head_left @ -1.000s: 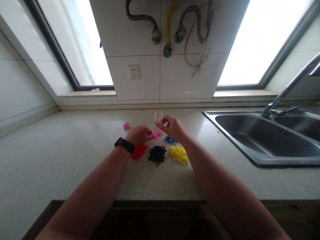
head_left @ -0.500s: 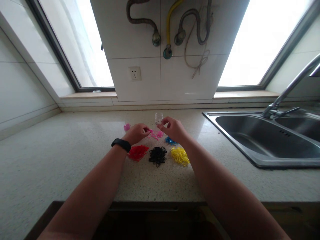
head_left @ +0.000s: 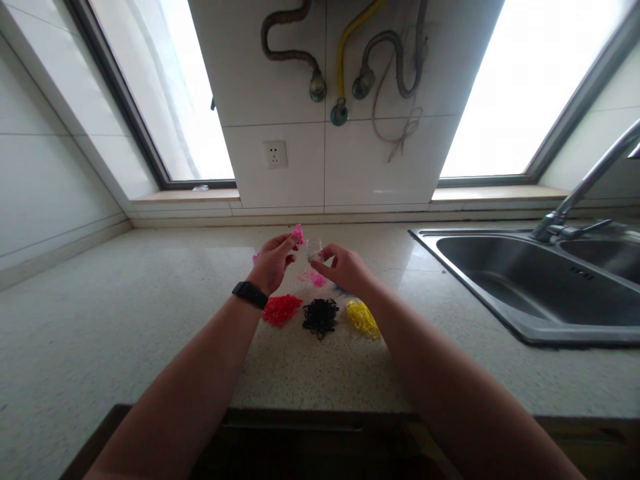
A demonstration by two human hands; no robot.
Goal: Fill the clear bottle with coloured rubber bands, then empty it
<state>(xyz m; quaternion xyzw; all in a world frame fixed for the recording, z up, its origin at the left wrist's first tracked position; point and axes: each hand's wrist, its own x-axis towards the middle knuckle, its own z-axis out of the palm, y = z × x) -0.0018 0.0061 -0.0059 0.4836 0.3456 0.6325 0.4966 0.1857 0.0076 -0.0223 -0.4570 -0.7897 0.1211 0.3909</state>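
— Hands first: what has the left hand (head_left: 273, 261) got?

— It's pinched on a small tuft of pink rubber bands (head_left: 299, 234), thumb and forefinger tips together, up above the counter (head_left: 125, 320). A black wristband (head_left: 250, 294) sits on that wrist.

— And the right hand (head_left: 345, 269)?

— It's grasping a small clear jar (head_left: 313, 249) between thumb and fingertips, also clear of the counter. The pink tuft is just beside the jar's mouth, to its left and slightly above. Whether they touch, I can't tell.

— What lies under them?

— A loose pile of pink bands (head_left: 314, 277) on the counter directly below the jar, roughly midway between the front and back edges. Nearer the front edge runs a row of three piles: red bands (head_left: 281, 309) beside the left wrist, black bands (head_left: 320, 316) in the middle, and yellow bands (head_left: 363, 317) partly behind the right forearm. They're near one another but apart.

— Anything further out?

— A steel sink (head_left: 525, 293) is set into the counter's right end, with its tap (head_left: 590, 180) rising near the back right corner. On the tiled wall (head_left: 280, 80) behind the back edge there's a socket (head_left: 275, 154), and hoses (head_left: 340, 60) hang higher up.
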